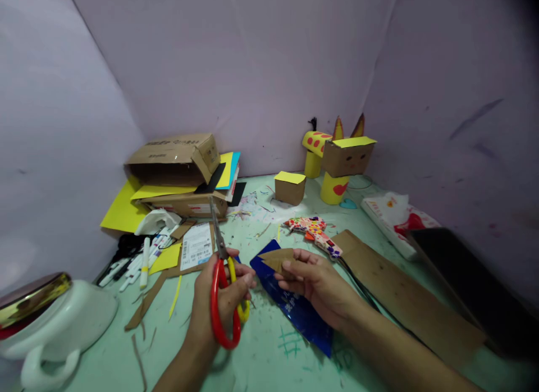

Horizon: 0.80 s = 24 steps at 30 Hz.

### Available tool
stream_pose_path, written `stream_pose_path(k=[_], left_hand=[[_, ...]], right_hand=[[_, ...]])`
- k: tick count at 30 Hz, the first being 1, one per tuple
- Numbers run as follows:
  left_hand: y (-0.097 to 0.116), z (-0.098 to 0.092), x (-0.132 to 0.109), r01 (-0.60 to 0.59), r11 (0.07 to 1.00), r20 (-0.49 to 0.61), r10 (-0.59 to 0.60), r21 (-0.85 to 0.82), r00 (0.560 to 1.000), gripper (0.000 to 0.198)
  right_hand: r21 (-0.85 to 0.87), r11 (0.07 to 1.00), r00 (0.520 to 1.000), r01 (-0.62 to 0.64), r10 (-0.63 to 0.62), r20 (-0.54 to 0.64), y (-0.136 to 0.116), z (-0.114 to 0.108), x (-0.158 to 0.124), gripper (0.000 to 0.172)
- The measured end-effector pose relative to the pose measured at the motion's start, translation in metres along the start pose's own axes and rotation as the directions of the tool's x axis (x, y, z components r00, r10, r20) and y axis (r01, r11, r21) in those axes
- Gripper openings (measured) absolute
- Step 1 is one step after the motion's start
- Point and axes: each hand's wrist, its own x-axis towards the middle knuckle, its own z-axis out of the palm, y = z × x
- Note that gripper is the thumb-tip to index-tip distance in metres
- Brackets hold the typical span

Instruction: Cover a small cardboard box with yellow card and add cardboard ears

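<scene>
Near the middle of the table my left hand [225, 294] is closed around a pair of scissors [218, 235], whose red and yellow handles rest in the hand while the blades point up and away. My right hand [314, 279] pinches a small pointed piece of brown cardboard [275, 261] between thumb and fingers, apart from the scissors. Beneath that hand lies a dark blue plastic packet [290, 302] with white print. A flower-patterned glue gun [315, 233] rests just beyond the right hand, its cord running toward me.
Cardboard boxes [172, 156] and coloured paper stand at back left, with markers [144, 263] before them. A cardboard animal figure [347, 159] stands at back right beside a small box [289, 190]. A white pot [63, 324] sits left; a dark flat object [467, 285] and long cardboard strip [391, 285] lie right.
</scene>
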Motion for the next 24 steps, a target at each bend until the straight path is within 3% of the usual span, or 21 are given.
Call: stream_pose_path(k=[8,13,20,24], left_hand=[[-0.010,0.002,0.005,0.013,0.994,-0.017,-0.015,-0.107,1.000,0.045],[0.000,-0.006,0.009,-0.020,0.999,-0.081,0.017,-0.045,0.997,0.042],[0.004,-0.021,0.015,-0.008,1.000,-0.097,0.006,-0.027,0.995,0.042],[0.010,-0.025,0.016,-0.050,0.998,-0.173,0.057,0.041,0.983,0.039]], right_hand=[[-0.091,0.995,0.993,-0.037,0.046,0.104,0.014,0.004,-0.004,0.042],[-0.255,0.964,0.990,-0.070,0.099,0.102,0.007,0.000,-0.003,0.049],[-0.238,0.967,0.992,0.095,-0.112,-0.058,-0.014,-0.013,0.009,0.034],[-0.375,0.911,0.951,0.168,-0.250,-0.181,-0.014,-0.021,0.020,0.032]])
